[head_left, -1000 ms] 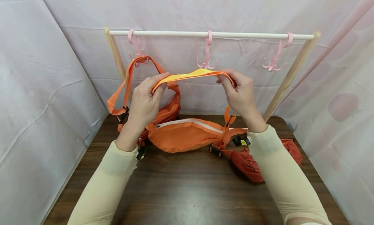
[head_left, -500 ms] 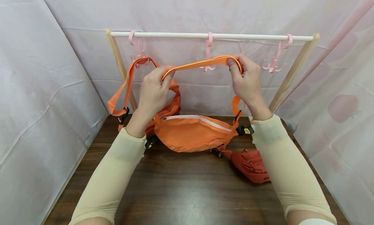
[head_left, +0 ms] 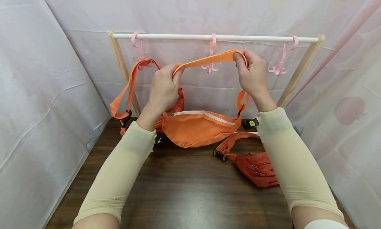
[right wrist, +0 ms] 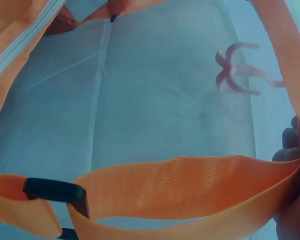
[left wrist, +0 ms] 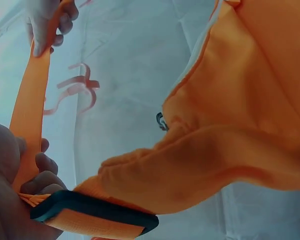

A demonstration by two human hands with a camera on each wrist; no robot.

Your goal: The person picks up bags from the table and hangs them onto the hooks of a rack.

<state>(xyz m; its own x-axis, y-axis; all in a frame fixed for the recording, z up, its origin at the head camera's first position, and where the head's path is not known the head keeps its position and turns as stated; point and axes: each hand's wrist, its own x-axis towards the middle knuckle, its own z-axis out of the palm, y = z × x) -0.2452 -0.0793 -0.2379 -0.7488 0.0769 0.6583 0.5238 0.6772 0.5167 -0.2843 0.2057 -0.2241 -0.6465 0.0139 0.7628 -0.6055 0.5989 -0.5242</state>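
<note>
An orange waist bag [head_left: 199, 130] with a white zipper hangs below its strap [head_left: 208, 59], in front of the rack. My left hand [head_left: 165, 85] pinches the strap's left part, and my right hand [head_left: 253, 72] grips its right part, slightly higher. Between them the strap is stretched, overlapping the middle pink hook [head_left: 213, 40] in the head view. In the left wrist view a black strap slider [left wrist: 95, 210] lies beside the left fingers. The right wrist view shows the strap looping from the right hand through another black slider [right wrist: 55, 190], with a pink hook [right wrist: 230, 70] beyond.
A white rod [head_left: 172, 36] on wooden posts carries the pink hooks. At the left, another orange bag's strap [head_left: 134, 73] hangs from a hook, its body partly behind my left hand. A rust-red waist bag [head_left: 256, 169] lies on the dark wooden table [head_left: 178, 189], partly under my right forearm.
Both hands have risen and moved somewhat right with the strap, the right hand staying higher. The orange waist bag has lifted and shifted right along with them.
</note>
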